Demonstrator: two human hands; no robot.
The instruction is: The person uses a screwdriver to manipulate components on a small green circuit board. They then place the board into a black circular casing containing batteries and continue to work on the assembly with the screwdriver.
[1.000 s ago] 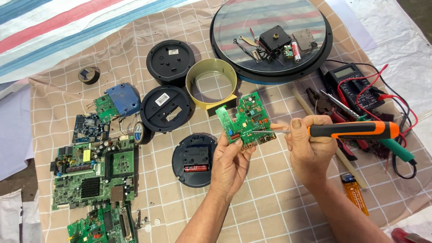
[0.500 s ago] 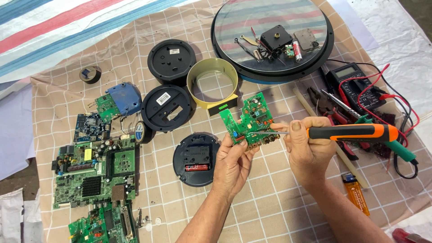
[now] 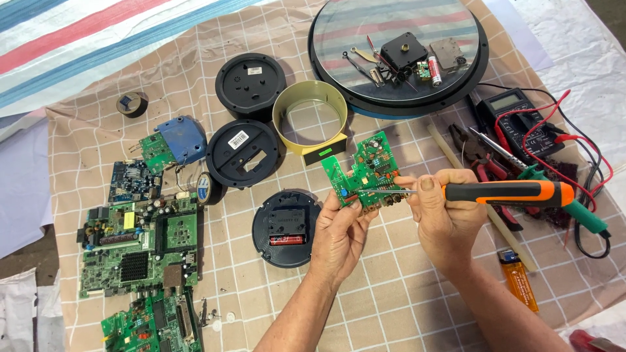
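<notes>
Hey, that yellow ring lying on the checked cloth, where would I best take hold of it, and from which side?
Probably from above: the yellow ring lies flat with its open middle facing up, so fingers can pinch the thin upright wall, one inside, one outside. The far-left arc looks least suited, since it sits close to the black round case; the near side carries a small block.

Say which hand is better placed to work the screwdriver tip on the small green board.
Right. The right hand already grips the orange-handled screwdriver, its tip against the small green circuit board. The left hand is busy holding that board up.
</notes>
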